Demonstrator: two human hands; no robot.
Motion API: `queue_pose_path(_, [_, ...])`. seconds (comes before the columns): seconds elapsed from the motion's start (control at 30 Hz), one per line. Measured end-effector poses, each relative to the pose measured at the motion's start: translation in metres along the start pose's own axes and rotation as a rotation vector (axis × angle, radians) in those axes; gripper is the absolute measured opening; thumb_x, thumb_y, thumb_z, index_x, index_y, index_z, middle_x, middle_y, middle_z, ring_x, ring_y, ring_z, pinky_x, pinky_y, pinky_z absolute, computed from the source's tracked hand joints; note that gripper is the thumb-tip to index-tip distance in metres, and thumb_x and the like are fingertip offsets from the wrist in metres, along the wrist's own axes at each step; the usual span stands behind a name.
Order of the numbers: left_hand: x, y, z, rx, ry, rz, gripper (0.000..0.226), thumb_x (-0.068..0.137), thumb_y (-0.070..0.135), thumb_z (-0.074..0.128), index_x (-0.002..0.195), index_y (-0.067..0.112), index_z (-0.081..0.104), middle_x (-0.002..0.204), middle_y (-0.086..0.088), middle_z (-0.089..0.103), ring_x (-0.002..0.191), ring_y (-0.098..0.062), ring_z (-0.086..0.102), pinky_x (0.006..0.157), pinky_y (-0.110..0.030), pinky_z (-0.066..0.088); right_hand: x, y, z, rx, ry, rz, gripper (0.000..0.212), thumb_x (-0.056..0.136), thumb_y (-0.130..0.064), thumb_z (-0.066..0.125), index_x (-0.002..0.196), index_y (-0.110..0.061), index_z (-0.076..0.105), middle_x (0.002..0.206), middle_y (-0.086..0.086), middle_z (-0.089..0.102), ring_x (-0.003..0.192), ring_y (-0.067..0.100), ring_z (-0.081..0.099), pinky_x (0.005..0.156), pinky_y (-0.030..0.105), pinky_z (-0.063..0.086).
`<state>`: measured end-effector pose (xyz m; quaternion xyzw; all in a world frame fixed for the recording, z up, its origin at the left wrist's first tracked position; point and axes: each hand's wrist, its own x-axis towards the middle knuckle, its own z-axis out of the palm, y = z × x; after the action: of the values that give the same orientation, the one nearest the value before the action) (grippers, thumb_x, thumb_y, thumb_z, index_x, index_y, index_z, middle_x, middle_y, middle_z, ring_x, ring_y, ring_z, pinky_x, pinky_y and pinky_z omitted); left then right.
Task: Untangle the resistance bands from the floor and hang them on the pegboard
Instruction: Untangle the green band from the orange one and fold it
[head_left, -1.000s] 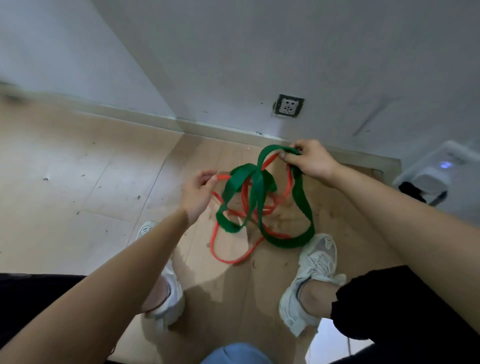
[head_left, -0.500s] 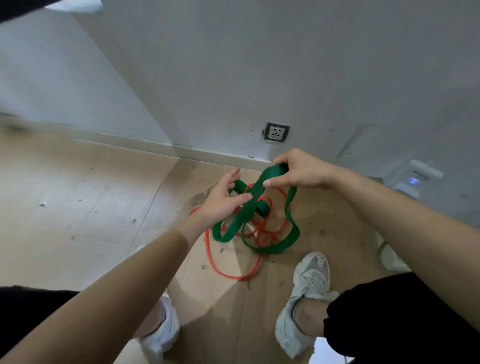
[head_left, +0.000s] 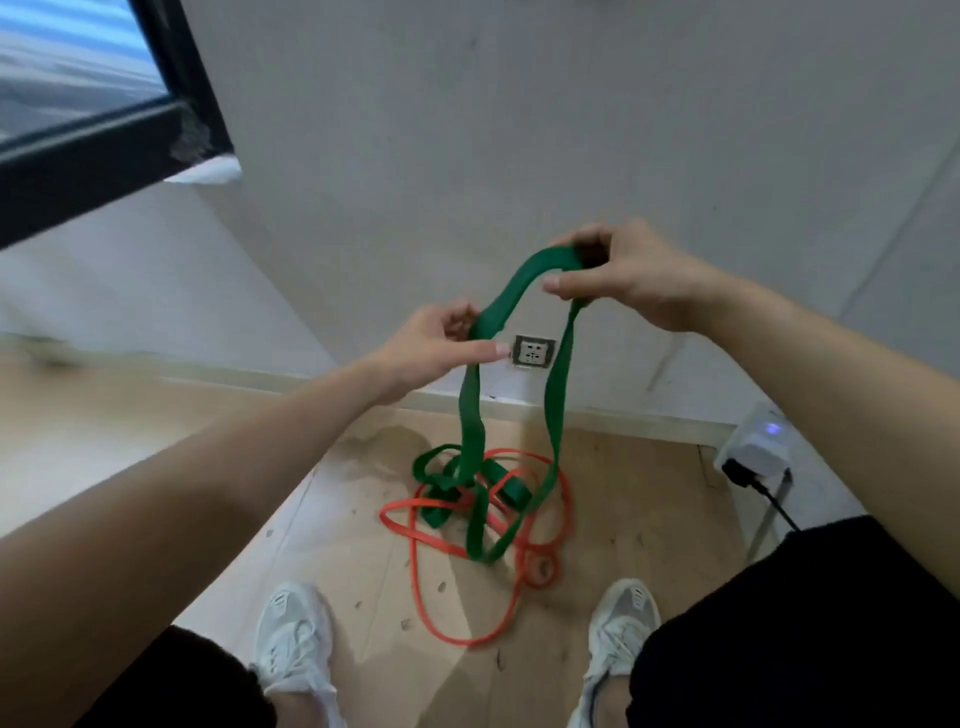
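A wide green resistance band (head_left: 558, 374) hangs in a long loop from both hands down to the wooden floor. My right hand (head_left: 631, 278) pinches the top of the loop, and my left hand (head_left: 441, 340) grips the band's left strand a little lower. On the floor the green band's lower coils lie knotted with a thin orange band (head_left: 431, 587), which rests between my two white shoes. No pegboard is in view.
A wall socket (head_left: 532, 352) sits low on the grey wall behind the band. A white plugged-in device (head_left: 756, 447) with a black cable stands at the right by the skirting. A dark window frame (head_left: 98, 150) fills the upper left. My shoes (head_left: 293, 642) flank the tangle.
Both hands have risen well above the floor, pulling the green band up into a tall loop. The orange band has dropped away and lies on the floor. The view has tilted upward.
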<state>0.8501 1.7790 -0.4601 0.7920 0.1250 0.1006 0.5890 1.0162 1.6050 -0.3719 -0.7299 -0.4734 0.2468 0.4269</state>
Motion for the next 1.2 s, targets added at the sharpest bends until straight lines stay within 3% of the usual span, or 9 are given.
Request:
queue_pose_path(0.07, [0.006, 0.022, -0.016, 0.014, 0.094, 0.052, 0.036, 0.085, 0.019, 0.08, 0.116, 0.016, 0.063, 0.095, -0.005, 0.072, 0.096, -0.023, 0.071, 0.094, -0.034, 0.056, 0.007, -0.009, -0.011, 0.153, 0.129, -0.024, 0.026, 0.084, -0.009, 0.077, 0.108, -0.011, 0.066, 0.086, 0.006, 0.068, 0.074, 0.017, 0.068, 0.078, 0.04, 0.055])
queue_pose_path(0.17, [0.012, 0.045, -0.035, 0.021, 0.194, 0.117, 0.031, 0.089, 0.019, 0.076, 0.116, 0.017, 0.061, 0.101, -0.014, 0.073, 0.097, -0.03, 0.073, 0.091, -0.036, 0.059, 0.017, -0.015, -0.016, 0.253, 0.226, -0.07, 0.023, 0.086, -0.01, 0.077, 0.101, -0.014, 0.06, 0.084, 0.013, 0.059, 0.066, 0.016, 0.069, 0.067, 0.036, 0.053])
queue_pose_path(0.3, [0.021, 0.054, -0.053, 0.022, 0.216, 0.08, 0.016, 0.096, 0.015, 0.065, 0.113, 0.014, 0.065, 0.113, -0.017, 0.073, 0.104, -0.027, 0.072, 0.096, -0.037, 0.054, 0.028, -0.003, -0.007, 0.156, 0.193, -0.017, 0.02, 0.086, -0.021, 0.078, 0.097, -0.015, 0.062, 0.096, 0.022, 0.071, 0.079, 0.019, 0.072, 0.065, 0.031, 0.053])
queue_pose_path(0.43, [0.035, 0.017, -0.069, 0.205, 0.046, -0.152, 0.017, 0.094, 0.029, 0.067, 0.1, 0.016, 0.075, 0.11, -0.01, 0.075, 0.116, -0.029, 0.066, 0.105, -0.046, 0.045, 0.031, 0.036, 0.012, -0.11, -0.097, 0.187, 0.025, 0.092, -0.034, 0.071, 0.091, -0.009, 0.071, 0.087, 0.009, 0.069, 0.083, 0.017, 0.064, 0.072, 0.03, 0.049])
queue_pose_path(0.57, [0.039, -0.001, -0.076, 0.341, -0.236, -0.253, 0.022, 0.085, 0.035, 0.073, 0.097, 0.017, 0.079, 0.105, 0.002, 0.077, 0.112, -0.018, 0.067, 0.107, -0.037, 0.045, 0.033, 0.06, 0.019, -0.134, -0.313, 0.295, 0.028, 0.096, -0.033, 0.066, 0.072, -0.018, 0.067, 0.068, -0.005, 0.059, 0.07, 0.013, 0.054, 0.075, 0.029, 0.044])
queue_pose_path(0.63, [0.041, 0.0, -0.076, 0.298, -0.204, -0.232, 0.018, 0.088, 0.035, 0.07, 0.09, 0.019, 0.079, 0.099, 0.002, 0.077, 0.102, -0.016, 0.066, 0.105, -0.037, 0.045, 0.036, 0.062, 0.018, -0.047, -0.35, 0.303, 0.027, 0.099, -0.03, 0.062, 0.076, -0.019, 0.071, 0.07, -0.01, 0.064, 0.073, 0.009, 0.059, 0.083, 0.03, 0.047])
queue_pose_path(0.77, [0.043, -0.006, -0.077, 0.211, -0.153, -0.219, 0.032, 0.081, 0.042, 0.061, 0.089, 0.018, 0.08, 0.094, 0.0, 0.077, 0.088, -0.013, 0.065, 0.091, -0.032, 0.046, 0.043, 0.067, 0.021, 0.04, -0.337, 0.297, 0.036, 0.1, -0.03, 0.057, 0.108, 0.003, 0.068, 0.091, 0.004, 0.069, 0.093, 0.017, 0.063, 0.102, 0.041, 0.047])
queue_pose_path(0.93, [0.037, -0.003, -0.076, 0.174, -0.178, -0.157, 0.045, 0.072, 0.048, 0.067, 0.099, 0.013, 0.076, 0.107, -0.001, 0.077, 0.112, -0.023, 0.067, 0.109, -0.039, 0.044, 0.052, 0.063, 0.029, 0.229, -0.258, 0.227, 0.043, 0.092, -0.041, 0.067, 0.105, 0.0, 0.065, 0.092, 0.01, 0.068, 0.092, 0.025, 0.06, 0.091, 0.042, 0.043])
queue_pose_path(1.2, [0.03, 0.016, -0.063, 0.112, -0.079, 0.017, 0.028, 0.085, 0.022, 0.08, 0.111, 0.016, 0.069, 0.093, 0.01, 0.074, 0.093, -0.007, 0.07, 0.088, -0.024, 0.049, 0.057, 0.041, 0.047, 0.328, -0.174, 0.135, 0.036, 0.082, -0.039, 0.068, 0.101, -0.009, 0.061, 0.091, 0.003, 0.066, 0.089, 0.013, 0.067, 0.089, 0.038, 0.045])
